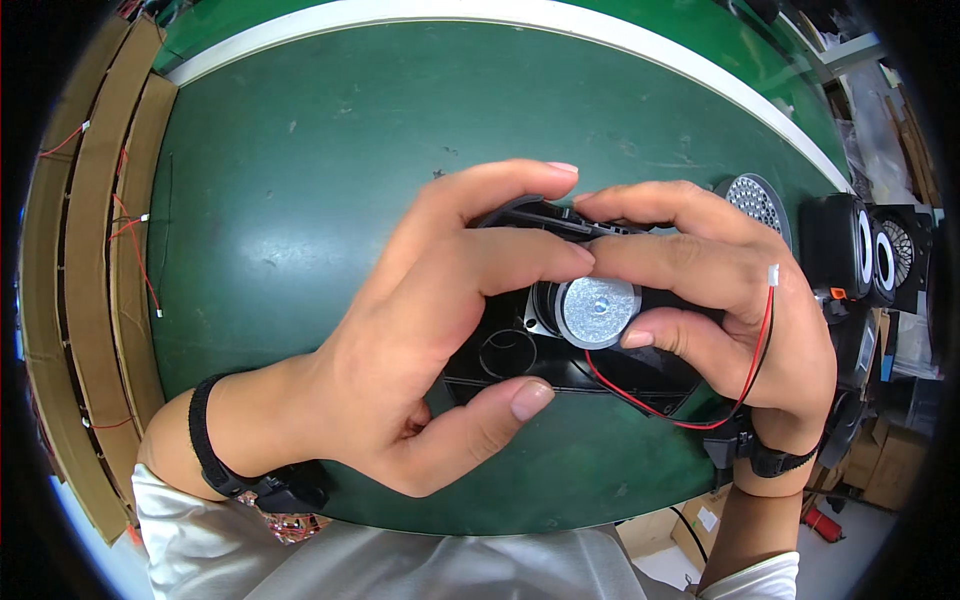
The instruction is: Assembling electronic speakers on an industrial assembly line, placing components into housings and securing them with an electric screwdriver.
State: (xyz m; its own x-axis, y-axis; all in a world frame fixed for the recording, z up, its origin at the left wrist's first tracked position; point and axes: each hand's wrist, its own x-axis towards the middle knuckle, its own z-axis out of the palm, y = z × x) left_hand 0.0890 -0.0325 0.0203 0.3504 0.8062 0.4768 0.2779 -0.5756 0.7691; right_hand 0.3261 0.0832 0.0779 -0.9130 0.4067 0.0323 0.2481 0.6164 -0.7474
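Note:
A black plastic housing (655,368) lies in front of me on the green work surface, a round ring opening (508,354) at its lower left. In it sits a small round speaker (598,308), silver magnet facing up. My left hand (420,310) has its fingers around the housing's far raised edge, its thumb apart over the near side. My right hand (740,290) curls over the same edge, fingertips meeting the left ones, with its thumb against the speaker's right side. A red and black cable (690,426) loops from the speaker to a white connector (772,275) by the right hand.
Brown cardboard strips (95,270) with thin red wires line the left edge. A grey perforated grille (755,205) lies beyond my right hand. Black speaker units (840,240) crowd the right edge. A white rail (510,12) bounds the far side of the green table (300,160).

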